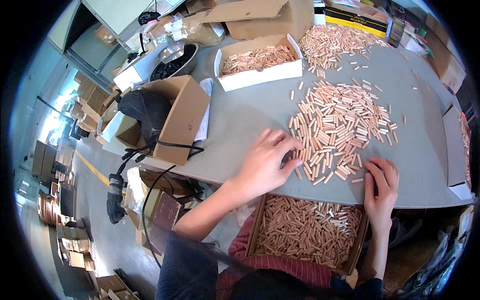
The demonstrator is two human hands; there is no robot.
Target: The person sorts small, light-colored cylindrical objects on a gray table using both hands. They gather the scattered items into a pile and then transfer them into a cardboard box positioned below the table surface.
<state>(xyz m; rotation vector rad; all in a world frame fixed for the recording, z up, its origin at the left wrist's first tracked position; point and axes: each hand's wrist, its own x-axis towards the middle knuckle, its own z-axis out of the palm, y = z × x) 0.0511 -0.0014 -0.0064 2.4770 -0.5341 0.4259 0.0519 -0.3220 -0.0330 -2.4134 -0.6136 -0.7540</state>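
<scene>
Nearest, a cardboard box full of wooden pegs sits below the desk's near edge. Just beyond, the left hand has thumb and forefinger parted at the peg pile's near left side; the right hand curls loosely to its right, nothing visibly pinched. Working this loose pile probably goes best with low, light fingertips and few pegs at once, since round ones may roll. Farther stand a white box and another heap.
</scene>
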